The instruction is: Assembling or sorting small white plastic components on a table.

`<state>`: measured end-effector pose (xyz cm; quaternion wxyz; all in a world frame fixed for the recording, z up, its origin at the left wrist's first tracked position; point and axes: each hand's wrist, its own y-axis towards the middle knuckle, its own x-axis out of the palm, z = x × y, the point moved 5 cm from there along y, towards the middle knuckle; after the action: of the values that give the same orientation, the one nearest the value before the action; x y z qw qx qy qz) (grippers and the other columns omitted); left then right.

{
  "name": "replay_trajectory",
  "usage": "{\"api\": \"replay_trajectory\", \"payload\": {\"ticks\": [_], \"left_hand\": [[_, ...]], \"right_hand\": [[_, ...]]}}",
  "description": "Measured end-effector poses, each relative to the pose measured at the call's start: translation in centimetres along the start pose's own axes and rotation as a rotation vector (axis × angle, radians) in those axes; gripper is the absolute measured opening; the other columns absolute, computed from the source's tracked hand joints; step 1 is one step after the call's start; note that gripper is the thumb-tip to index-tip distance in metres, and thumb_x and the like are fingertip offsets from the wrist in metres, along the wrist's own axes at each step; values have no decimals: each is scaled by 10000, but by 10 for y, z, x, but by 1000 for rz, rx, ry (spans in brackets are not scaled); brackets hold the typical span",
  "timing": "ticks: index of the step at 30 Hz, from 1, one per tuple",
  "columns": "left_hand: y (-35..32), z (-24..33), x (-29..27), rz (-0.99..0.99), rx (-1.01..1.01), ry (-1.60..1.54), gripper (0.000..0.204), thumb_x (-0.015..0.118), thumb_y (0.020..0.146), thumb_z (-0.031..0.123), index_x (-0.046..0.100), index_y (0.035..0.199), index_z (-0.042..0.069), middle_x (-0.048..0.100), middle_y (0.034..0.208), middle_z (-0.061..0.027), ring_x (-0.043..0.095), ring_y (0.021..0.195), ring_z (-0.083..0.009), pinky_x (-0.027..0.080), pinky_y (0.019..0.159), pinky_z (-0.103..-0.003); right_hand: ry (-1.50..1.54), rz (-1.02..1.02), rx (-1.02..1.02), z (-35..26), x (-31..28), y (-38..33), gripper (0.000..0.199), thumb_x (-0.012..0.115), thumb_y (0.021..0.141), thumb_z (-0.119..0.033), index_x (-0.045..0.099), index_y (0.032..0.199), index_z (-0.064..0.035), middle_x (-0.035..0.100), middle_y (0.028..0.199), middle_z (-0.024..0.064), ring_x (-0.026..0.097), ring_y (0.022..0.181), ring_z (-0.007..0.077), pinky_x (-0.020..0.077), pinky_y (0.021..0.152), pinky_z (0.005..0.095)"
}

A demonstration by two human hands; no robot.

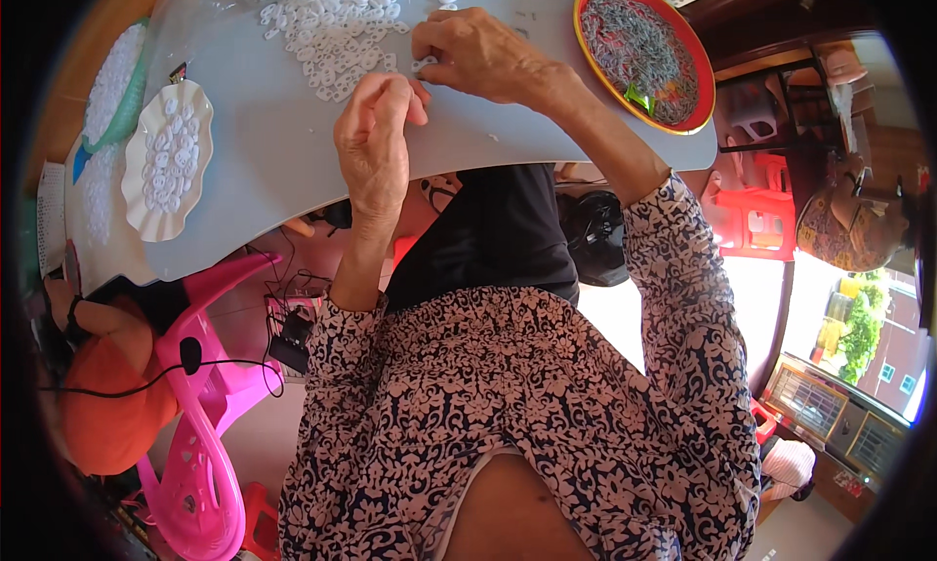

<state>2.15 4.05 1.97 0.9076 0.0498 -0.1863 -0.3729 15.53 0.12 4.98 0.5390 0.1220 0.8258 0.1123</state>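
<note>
Over the grey table (264,161) my two hands are close together, in front of a heap of small white oval plastic pieces (337,34) with holes in them. My right hand (478,56) pinches one white oval plastic piece (424,63) between thumb and fingertips. Just left of it and nearer to me, my left hand (376,137) is raised with its fingers curled together. Whatever its fingertips hold, if anything, is hidden. To the right of my right hand stands a red round tray (702,78) with a yellow rim, full of thin grey metal bits (634,49).
A cream scalloped dish (142,227) on the left holds more white pieces. Beyond it is a green basket (135,98) of white pieces. A person in orange (112,405) sits by a pink chair (200,493) at lower left. Another person (854,229) is at far right, near red stools (752,220).
</note>
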Motion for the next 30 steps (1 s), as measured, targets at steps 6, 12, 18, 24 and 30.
{"api": "replay_trajectory", "payload": {"ticks": [6, 12, 18, 24, 30], "left_hand": [[2, 2, -3, 26, -24, 74, 157, 518, 910, 133, 547, 820, 7, 471, 683, -19, 518, 797, -156, 393, 783, -261], [6, 5, -1, 29, 36, 225, 163, 520, 904, 173, 565, 844, 28, 520, 669, 3, 426, 635, -61, 346, 597, -208], [12, 10, 2, 24, 57, 442, 199, 522, 922, 218, 564, 902, 25, 548, 682, -6, 461, 649, -61, 376, 585, -223], [21, 4, -6, 2, -72, 471, 201, 572, 900, 207, 613, 923, 11, 580, 706, -12, 496, 676, -69, 396, 603, -218], [21, 2, -20, 143, -53, 226, 161, 594, 883, 156, 648, 932, 13, 605, 729, -15, 531, 692, -78, 421, 654, -220]], "right_hand": [[150, -41, 177, 9, -1, -6, 146, 599, 792, -92, 635, 921, -33, 655, 757, 106, 634, 661, 202, 499, 613, 296], [591, -35, 446, 16, -2, -18, 183, 562, 856, -84, 627, 1011, -10, 673, 809, 74, 643, 703, 111, 517, 642, 248], [747, 66, 373, 10, -4, -23, 226, 552, 834, -74, 615, 1039, -2, 673, 865, 81, 659, 744, 130, 518, 656, 258], [766, 108, 311, -1, -3, -27, 201, 574, 818, -76, 621, 1004, -16, 670, 820, 76, 650, 741, 126, 509, 665, 270], [596, 80, 276, -4, 0, -29, 172, 594, 803, -62, 627, 964, -10, 654, 779, 71, 626, 712, 121, 507, 686, 267]]}}
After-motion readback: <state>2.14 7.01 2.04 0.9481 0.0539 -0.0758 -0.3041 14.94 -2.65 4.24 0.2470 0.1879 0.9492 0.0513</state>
